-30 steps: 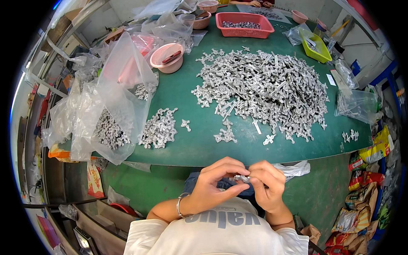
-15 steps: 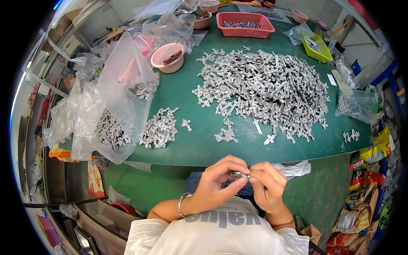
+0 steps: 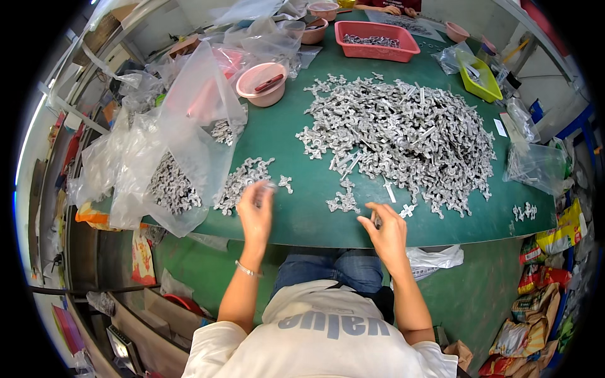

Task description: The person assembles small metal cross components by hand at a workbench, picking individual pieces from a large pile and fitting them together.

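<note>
My left hand (image 3: 256,211) is at the near edge of a small heap of grey metal parts (image 3: 242,181) on the left of the table. Blurred by motion, its fingertips are pinched on what looks like one small grey metal part (image 3: 270,186). At the table's front edge is my right hand (image 3: 387,232), beside a small cluster of metal parts (image 3: 342,200). Its thumb and forefinger stand apart; the other fingers curl round something dark that I cannot make out. Beyond it spreads a large pile of the same lobed metal parts (image 3: 397,138).
Clear plastic bags (image 3: 189,120) with metal parts crowd the left side. A pink bowl (image 3: 263,94) holds a red-handled tool. Farther back stand a red tray (image 3: 378,53) of metal pieces and a yellow-green basket (image 3: 480,82). Another person's hands (image 3: 394,10) are at the far edge.
My hands were together over my lap, holding a small metal part. They have parted: the left has gone forward and left to the small heap, the right forward to the table's edge.
</note>
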Demonstrator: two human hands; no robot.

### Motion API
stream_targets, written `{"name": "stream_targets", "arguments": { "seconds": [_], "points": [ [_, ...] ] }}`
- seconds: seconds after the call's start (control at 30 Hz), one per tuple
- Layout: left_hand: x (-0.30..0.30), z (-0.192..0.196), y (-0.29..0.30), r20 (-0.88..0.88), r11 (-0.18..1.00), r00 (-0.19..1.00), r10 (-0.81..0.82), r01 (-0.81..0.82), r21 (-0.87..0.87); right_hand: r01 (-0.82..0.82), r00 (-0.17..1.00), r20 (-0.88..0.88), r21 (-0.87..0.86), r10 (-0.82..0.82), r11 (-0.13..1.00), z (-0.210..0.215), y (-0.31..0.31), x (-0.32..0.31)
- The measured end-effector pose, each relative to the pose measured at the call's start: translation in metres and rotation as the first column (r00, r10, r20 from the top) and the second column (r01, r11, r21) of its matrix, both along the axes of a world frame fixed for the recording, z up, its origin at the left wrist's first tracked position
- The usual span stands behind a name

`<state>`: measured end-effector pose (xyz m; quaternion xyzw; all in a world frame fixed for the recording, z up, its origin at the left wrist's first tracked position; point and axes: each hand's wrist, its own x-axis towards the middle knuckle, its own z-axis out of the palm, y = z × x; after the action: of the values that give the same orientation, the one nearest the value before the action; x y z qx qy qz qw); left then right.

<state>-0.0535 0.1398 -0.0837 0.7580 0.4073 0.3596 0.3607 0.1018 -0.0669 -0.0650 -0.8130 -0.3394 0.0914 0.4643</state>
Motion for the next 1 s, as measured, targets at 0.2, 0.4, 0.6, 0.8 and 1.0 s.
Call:
{"name": "stream_targets", "arguments": {
  "seconds": [0.2,0.4,0.6,0.8,1.0],
  "points": [
    [-0.009,-0.018,0.025,-0.301,0.862,0.904,0.303,-0.126,0.49,0.018,0.947,0.305,-0.364,0.101,0.931,-0.032,0.021,0.004],
    [0.005,-0.011,-0.008,-0.153,0.851,0.96,0.233,-0.125,0.51,-0.024,0.925,0.356,-0.301,0.135,0.953,-0.03,0.021,0.008],
    [0.029,0.001,-0.062,-0.086,0.925,0.983,-0.162,0.182,0.335,-0.012,0.913,0.385,-0.315,0.139,0.949,-0.031,0.024,0.008],
    [0.047,-0.012,-0.082,-0.162,0.906,0.908,-0.387,0.407,0.119,-0.027,0.896,0.413,-0.316,0.164,0.948,-0.033,0.025,0.009],
    [0.057,-0.011,-0.085,0.028,0.856,0.855,-0.517,0.517,-0.009,-0.017,0.948,0.307,-0.202,0.08,0.979,-0.021,0.013,0.01]
  ]
}}
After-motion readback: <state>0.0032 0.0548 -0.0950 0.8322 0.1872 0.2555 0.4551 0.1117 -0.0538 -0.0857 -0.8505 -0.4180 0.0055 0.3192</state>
